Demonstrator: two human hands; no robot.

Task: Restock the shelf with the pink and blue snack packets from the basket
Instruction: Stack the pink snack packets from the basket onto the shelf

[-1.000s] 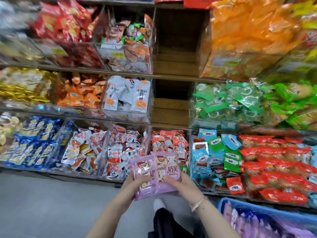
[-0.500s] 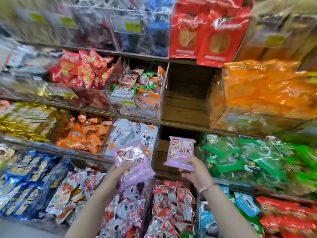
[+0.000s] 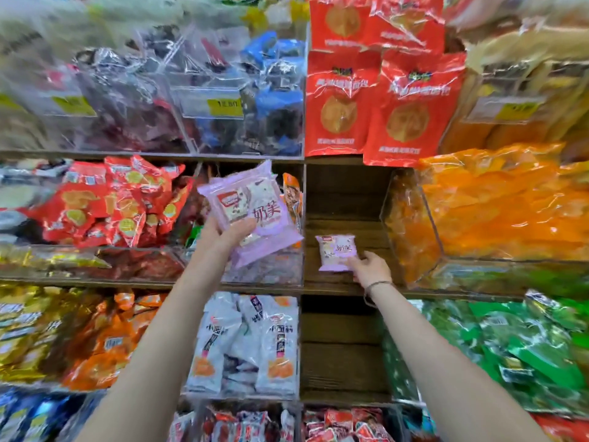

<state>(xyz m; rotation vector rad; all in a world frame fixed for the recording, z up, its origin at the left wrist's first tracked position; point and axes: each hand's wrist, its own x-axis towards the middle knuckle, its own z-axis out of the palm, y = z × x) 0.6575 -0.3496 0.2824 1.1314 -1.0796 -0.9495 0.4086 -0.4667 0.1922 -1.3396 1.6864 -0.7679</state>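
My left hand (image 3: 223,236) holds up a small stack of pink snack packets (image 3: 251,212) in front of the clear bin on the middle shelf, thumb across the front one. My right hand (image 3: 369,267) reaches into the bare wooden shelf compartment (image 3: 344,193) and pinches the lower right corner of one pink packet (image 3: 336,252), which stands upright on the wooden board. The basket is out of view.
Clear acrylic bins of red snack packs (image 3: 111,202) and orange snack packs (image 3: 497,205) flank the wooden compartment. Red bags (image 3: 382,100) hang above it. A second bare wooden compartment (image 3: 341,349) lies below, beside white packets (image 3: 248,342) and green packets (image 3: 510,346).
Both hands rose from the lower shelf to the middle shelf. My right hand carried one pink packet into the wooden compartment and set it on the board; my left lifted its stack higher.
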